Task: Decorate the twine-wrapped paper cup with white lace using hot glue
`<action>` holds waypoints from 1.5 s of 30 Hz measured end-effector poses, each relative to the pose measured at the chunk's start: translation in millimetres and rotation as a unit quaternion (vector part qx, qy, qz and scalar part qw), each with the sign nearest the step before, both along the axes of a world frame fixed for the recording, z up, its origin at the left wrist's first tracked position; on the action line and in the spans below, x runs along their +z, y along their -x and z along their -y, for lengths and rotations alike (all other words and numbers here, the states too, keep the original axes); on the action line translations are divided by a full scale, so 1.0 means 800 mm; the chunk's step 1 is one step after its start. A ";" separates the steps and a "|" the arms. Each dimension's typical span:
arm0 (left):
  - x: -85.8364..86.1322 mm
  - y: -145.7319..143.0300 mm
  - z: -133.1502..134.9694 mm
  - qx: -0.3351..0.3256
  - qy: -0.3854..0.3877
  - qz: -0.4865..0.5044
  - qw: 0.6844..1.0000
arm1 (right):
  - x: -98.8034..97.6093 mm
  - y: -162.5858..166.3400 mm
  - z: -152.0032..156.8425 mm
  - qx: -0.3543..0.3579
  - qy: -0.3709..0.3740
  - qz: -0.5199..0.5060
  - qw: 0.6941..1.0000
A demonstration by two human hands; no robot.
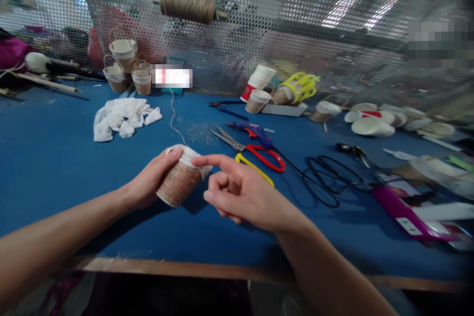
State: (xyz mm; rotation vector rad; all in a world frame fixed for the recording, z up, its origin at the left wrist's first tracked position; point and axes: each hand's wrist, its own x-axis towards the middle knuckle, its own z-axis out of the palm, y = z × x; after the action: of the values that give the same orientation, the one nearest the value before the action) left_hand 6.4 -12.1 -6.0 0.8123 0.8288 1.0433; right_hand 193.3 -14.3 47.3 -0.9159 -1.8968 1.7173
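My left hand is clasping the tilted twine-wrapped cup over the table; my right hand (index out, others curled, empty) is touching its white fabric, and overpressing could be rucking it.

Rough, matt twine covers the cup we grip in our left hand, its wrap thin, white and crinkled; right of the grip, smooth metal-and-plastic scissors; beyond, a perforated metal panel.
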 end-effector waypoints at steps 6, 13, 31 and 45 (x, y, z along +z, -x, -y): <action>0.004 0.006 -0.003 -0.083 0.105 0.088 0.987 | -0.001 -0.002 -0.003 0.009 0.034 -0.022 0.999; 0.000 0.011 -0.008 -0.119 0.135 0.122 0.976 | -0.003 -0.004 -0.008 0.015 0.056 -0.053 0.997; 0.003 0.008 -0.004 -0.036 0.017 -0.013 0.999 | -0.011 0.001 -0.013 -0.147 -0.130 -0.034 0.980; -0.007 0.009 0.008 -0.005 -0.324 -0.300 0.897 | -0.029 0.011 -0.010 -0.098 -0.373 0.012 0.922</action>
State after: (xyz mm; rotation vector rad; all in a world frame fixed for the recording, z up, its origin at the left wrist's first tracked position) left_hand -0.8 -18.4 -11.8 1.7680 0.9926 1.0817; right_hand 184.5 -5.9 24.2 -0.7690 -2.1303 0.7451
